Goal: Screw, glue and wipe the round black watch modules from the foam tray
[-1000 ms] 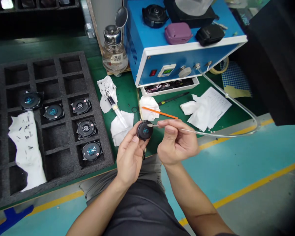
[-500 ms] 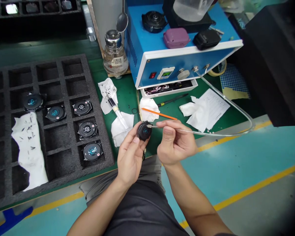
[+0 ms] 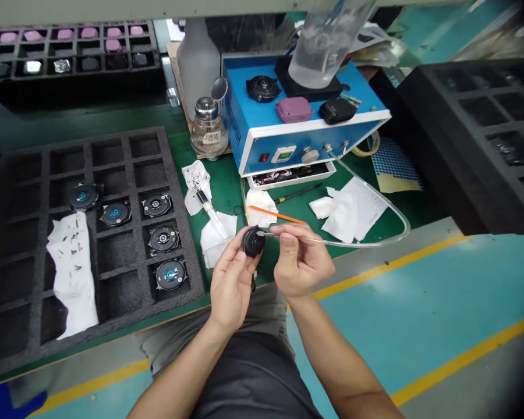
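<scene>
A round black watch case [image 3: 253, 242] is held by my left hand [image 3: 232, 285], fingers closed round its edge. My right hand [image 3: 300, 262] pinches the end of a clear tube [image 3: 395, 212], whose tip meets or nearly meets the upper right of the case. The tube runs in a loop to a blue machine [image 3: 305, 139] with a white-edged front. On the left, a black foam tray [image 3: 181, 233] holds several similar round cases and a stained white cloth [image 3: 73, 273].
Behind the hands lie an orange stick [image 3: 277, 215], a dark pen-like tool [image 3: 299, 192], white wipes [image 3: 340, 212] and a syringe-like tube [image 3: 213, 216]. A glass bottle [image 3: 208, 134] stands left of the machine. More black trays [image 3: 445, 145] are at the right.
The camera view has tilted up, so more trays and the far side show. My hands keep their hold on the case and tube, the tip still at the case's upper edge.
</scene>
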{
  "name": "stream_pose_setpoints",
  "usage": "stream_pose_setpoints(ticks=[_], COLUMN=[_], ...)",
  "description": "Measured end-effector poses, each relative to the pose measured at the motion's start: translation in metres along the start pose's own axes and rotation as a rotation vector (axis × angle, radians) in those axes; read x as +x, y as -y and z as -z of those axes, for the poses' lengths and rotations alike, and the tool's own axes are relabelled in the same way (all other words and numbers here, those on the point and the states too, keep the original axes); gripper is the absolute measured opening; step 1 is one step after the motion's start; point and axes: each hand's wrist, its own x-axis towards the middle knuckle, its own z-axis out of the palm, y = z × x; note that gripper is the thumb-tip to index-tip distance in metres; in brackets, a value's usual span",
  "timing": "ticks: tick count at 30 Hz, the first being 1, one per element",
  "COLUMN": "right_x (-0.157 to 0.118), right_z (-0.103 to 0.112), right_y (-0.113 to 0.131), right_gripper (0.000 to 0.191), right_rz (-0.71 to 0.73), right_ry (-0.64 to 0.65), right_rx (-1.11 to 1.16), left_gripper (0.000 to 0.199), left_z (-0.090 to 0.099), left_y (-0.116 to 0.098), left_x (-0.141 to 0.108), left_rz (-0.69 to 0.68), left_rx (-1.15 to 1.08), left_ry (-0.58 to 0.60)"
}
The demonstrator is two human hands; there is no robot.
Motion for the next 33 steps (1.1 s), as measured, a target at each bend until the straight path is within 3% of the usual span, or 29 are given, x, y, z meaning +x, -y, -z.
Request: stream_pose_setpoints(ticks=[33], right_x=[0.002], right_z=[-0.0028], right_y=[0.0034], right_gripper=[0.017], right_rz=[0.017], right_ry=[0.049], right_rx=[-0.068], left_gripper=[0.032], left_z=[-0.0023], left_y=[-0.0055], left_x=[0.0011], left_rz=[-0.004], left_rx=[-0.012], left_ry=[-0.041])
